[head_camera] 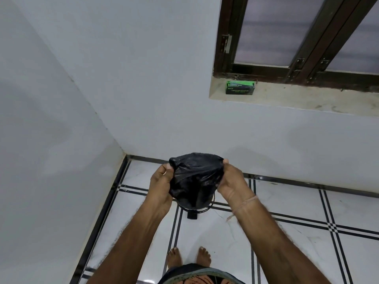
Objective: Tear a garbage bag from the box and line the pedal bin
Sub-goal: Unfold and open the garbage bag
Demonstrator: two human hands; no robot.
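The black garbage bag [194, 177] is held up in the air by both hands, above the pedal bin [202, 209] and covering most of it from view. Its upper edge is stretched sideways between the two hands. From there its crumpled body hangs down toward the bin, so its long axis runs from the hands to the floor. Whether the bag's lower end touches the bin cannot be told.

The left hand [161, 185] holds the bag's left end, its grip pinching the plastic between thumb and curled fingers. The right hand [231, 181] holds the right end, its grip closed round a gathered fold of the bag, fingertips showing at the top. A thin thread [246, 203] circles the right wrist.

Only the bin's dark lower part and its pedal [192, 216] show under the bag. The bin stands on the floor [287, 201], white tiles crossed by black double lines, near the corner where the two pale walls [143, 78] meet. The person's bare feet [174, 257] stand on the floor on the pedal's side of the bin.

The green and black box [240, 87] of garbage bags lies lengthwise at the left end of the window sill [307, 97], well apart from the bag, below the dark wooden window frame [307, 37].
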